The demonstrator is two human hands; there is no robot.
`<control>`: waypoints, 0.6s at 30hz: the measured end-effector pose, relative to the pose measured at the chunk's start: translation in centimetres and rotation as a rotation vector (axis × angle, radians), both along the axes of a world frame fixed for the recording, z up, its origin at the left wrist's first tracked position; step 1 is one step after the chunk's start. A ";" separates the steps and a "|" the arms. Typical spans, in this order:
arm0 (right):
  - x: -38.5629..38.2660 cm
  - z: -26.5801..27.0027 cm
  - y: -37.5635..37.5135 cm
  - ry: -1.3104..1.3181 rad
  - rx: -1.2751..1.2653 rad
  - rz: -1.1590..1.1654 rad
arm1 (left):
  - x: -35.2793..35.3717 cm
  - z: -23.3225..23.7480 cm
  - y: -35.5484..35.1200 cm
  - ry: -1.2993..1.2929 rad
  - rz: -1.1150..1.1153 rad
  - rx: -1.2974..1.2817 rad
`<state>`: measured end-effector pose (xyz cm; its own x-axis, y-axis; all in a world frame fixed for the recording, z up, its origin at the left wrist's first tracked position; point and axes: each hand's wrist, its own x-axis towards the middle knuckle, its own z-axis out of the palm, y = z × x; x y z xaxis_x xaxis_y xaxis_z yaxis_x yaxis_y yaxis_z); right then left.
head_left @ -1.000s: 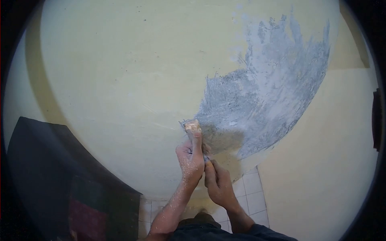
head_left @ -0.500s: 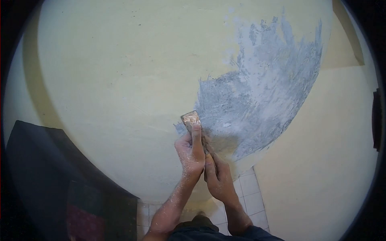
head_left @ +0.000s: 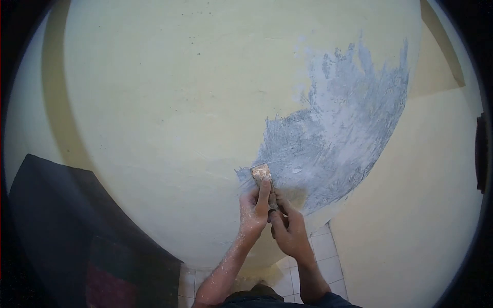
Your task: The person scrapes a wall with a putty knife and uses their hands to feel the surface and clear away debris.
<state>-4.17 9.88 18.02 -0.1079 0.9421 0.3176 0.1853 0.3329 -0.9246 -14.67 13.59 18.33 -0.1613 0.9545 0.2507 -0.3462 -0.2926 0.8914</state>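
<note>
A worn scraper (head_left: 261,171) with a pale, flaked coating on its blade rests against the wall at the lower left edge of the scraped grey patch (head_left: 334,138). My left hand (head_left: 255,208), dusted with white specks, is closed around the blade, its thumb lying along the face. Lower down, my right hand (head_left: 290,232) grips the handle, most of which the fingers hide. Cream paint (head_left: 154,118) surrounds the patch on the left, and the patch runs up to the wall corner on the right.
A dark panel or piece of furniture (head_left: 51,205) stands at the lower left, with a dark red area (head_left: 110,285) near its bottom. White floor tiles (head_left: 326,256) show below the wall. On the far right is a dark object (head_left: 481,154) by the side wall (head_left: 411,205).
The wall patch, hands and scraper all sit lower in view, the hands and scraper also further right. Both hands keep their hold on the scraper.
</note>
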 end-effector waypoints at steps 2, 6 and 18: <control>0.0 -0.1 -0.4 -0.020 0.145 -0.104 | -1.8 -2.1 -0.3 0.253 0.024 -0.015; 2.8 2.3 0.5 -0.359 0.394 -0.139 | -6.5 -2.7 -2.4 0.319 0.105 0.043; 1.6 7.3 -1.6 -0.724 0.373 -0.216 | -12.7 12.3 -4.8 0.494 0.323 0.582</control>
<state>-2.56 8.25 25.36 -0.2343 0.8125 0.5338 0.7851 0.4819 -0.3890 -27.36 8.80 30.59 -0.1473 0.5761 0.8040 0.2254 -0.7720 0.5944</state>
